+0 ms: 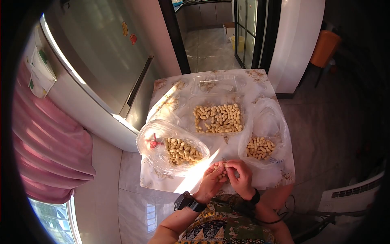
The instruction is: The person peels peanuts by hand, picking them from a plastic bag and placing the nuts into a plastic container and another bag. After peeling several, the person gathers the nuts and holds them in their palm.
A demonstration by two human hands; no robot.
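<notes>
My left hand (210, 180) is curled around a few unshelled peanuts (222, 175) near the table's front edge. Close against it, my right hand (241, 177) has thumb and fingers pinched at the fingertips of the left, seemingly on a peanut; the fingers partly hide it. To the left lies a clear plastic bag (151, 132) with a pile of peanuts (183, 151) inside. A second clear bag (266, 116), on the right, holds another pile (260, 148). Beyond my hands, a clear plastic box (194, 101) contains many peanuts (221, 118), its lid (213, 79) folded back.
The table (280, 179) wears a floral cover. A fridge (101, 49) stands at the left, near a pink curtain (53, 138). Behind the table is a doorway with a glass-paned door (246, 32). An orange bin-like object (326, 48) and a white appliance (349, 195) are at the right.
</notes>
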